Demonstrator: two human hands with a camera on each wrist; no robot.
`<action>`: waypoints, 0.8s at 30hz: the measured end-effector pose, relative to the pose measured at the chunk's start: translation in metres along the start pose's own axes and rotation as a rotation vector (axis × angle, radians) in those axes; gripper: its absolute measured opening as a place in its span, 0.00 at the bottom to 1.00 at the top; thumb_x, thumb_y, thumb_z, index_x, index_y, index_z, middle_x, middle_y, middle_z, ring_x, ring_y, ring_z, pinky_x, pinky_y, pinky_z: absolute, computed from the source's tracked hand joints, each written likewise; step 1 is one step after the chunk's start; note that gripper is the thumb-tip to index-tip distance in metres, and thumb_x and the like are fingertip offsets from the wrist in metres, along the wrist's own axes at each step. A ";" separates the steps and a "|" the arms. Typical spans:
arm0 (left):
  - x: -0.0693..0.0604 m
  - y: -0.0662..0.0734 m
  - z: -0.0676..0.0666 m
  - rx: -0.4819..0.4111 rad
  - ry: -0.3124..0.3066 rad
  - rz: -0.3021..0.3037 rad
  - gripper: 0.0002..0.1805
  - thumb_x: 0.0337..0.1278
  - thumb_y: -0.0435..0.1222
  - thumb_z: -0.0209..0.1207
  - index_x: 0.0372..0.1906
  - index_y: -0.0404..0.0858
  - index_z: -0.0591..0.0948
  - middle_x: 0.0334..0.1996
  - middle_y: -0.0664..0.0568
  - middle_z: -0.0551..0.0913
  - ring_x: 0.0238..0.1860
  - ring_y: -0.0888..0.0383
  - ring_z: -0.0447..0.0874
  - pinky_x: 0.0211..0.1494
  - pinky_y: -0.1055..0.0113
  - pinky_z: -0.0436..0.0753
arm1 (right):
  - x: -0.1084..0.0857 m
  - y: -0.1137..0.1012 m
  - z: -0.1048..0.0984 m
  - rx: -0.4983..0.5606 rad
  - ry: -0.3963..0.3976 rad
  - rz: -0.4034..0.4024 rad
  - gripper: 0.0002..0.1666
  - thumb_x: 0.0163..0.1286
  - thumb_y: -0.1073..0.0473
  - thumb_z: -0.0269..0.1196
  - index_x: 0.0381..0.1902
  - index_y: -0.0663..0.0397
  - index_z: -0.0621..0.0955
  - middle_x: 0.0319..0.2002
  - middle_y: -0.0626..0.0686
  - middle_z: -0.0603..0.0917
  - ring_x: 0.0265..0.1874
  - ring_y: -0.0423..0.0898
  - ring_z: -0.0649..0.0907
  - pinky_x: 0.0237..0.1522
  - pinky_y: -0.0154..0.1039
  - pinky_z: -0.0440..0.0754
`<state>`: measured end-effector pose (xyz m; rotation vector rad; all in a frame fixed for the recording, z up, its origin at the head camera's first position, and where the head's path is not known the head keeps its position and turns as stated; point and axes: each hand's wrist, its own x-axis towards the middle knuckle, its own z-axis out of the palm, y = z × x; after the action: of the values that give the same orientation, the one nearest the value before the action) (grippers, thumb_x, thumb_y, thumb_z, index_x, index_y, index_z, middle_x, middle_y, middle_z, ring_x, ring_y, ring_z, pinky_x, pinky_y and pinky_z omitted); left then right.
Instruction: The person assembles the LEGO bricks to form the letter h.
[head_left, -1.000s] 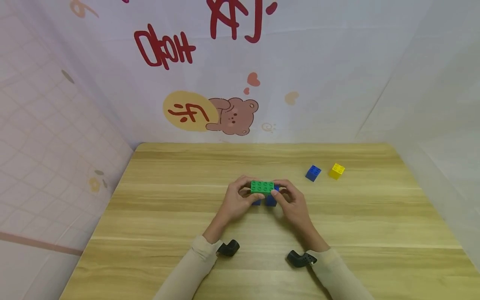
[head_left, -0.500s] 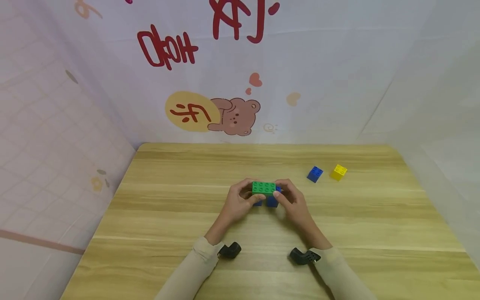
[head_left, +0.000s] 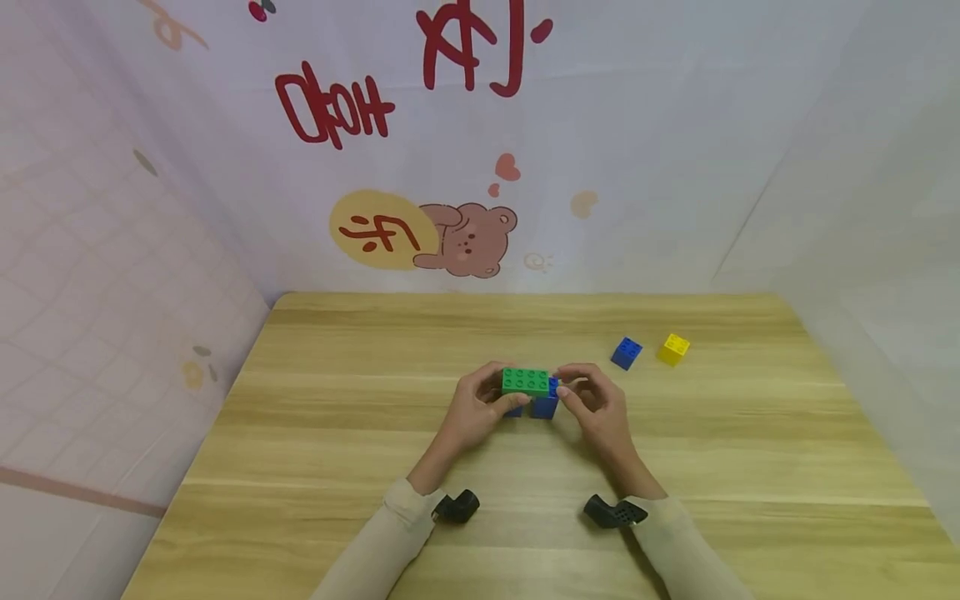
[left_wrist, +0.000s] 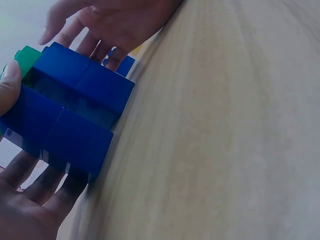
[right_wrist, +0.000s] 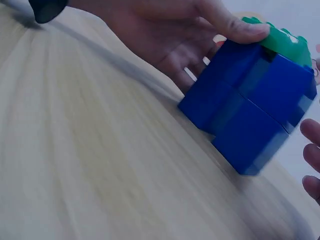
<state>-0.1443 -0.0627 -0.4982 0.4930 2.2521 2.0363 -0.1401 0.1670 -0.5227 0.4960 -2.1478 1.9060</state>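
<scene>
Left grip (head_left: 472, 407) pinches the left blue column (left_wrist: 55, 127) beneath the green brick (head_left: 525, 382), likely steadying both supports, while the right grip (head_left: 606, 410) sits loosely spread beside the right blue column (head_left: 545, 408).

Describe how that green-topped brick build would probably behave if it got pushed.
The build should probably stay stiff, since its straight-edged blue columns look like hard plastic. Their flat sides suggest sliding rather than rolling. A hard push on the green eight-stud brick on top might split the build at the visible seams.
</scene>
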 end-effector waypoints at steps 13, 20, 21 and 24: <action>-0.002 0.001 -0.002 -0.001 -0.005 -0.024 0.19 0.59 0.37 0.72 0.55 0.46 0.84 0.50 0.49 0.88 0.53 0.55 0.87 0.62 0.55 0.85 | 0.012 -0.004 -0.052 -0.235 0.135 -0.080 0.20 0.66 0.72 0.68 0.55 0.59 0.82 0.49 0.64 0.86 0.49 0.48 0.80 0.47 0.32 0.77; -0.003 0.002 -0.002 0.005 -0.008 -0.011 0.18 0.60 0.37 0.71 0.55 0.46 0.84 0.50 0.49 0.88 0.53 0.54 0.87 0.61 0.54 0.85 | 0.019 -0.006 -0.075 -0.316 0.184 -0.081 0.20 0.66 0.68 0.69 0.56 0.60 0.83 0.49 0.66 0.85 0.48 0.51 0.82 0.44 0.31 0.79; -0.002 0.002 -0.002 0.002 -0.008 -0.011 0.18 0.60 0.37 0.71 0.55 0.46 0.84 0.50 0.48 0.88 0.53 0.54 0.87 0.61 0.53 0.85 | 0.019 -0.007 -0.078 -0.330 0.189 -0.076 0.20 0.66 0.68 0.70 0.57 0.60 0.82 0.49 0.66 0.85 0.48 0.52 0.81 0.45 0.30 0.79; -0.001 0.001 -0.001 -0.004 -0.008 -0.009 0.19 0.60 0.36 0.71 0.56 0.45 0.83 0.50 0.47 0.88 0.53 0.52 0.87 0.61 0.51 0.85 | 0.020 -0.011 -0.085 -0.365 0.204 -0.053 0.22 0.66 0.67 0.70 0.58 0.59 0.82 0.50 0.64 0.85 0.50 0.50 0.81 0.46 0.29 0.79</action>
<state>-0.1432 -0.0639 -0.4970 0.4886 2.2411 2.0307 -0.1589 0.2479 -0.4943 0.2699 -2.2465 1.4198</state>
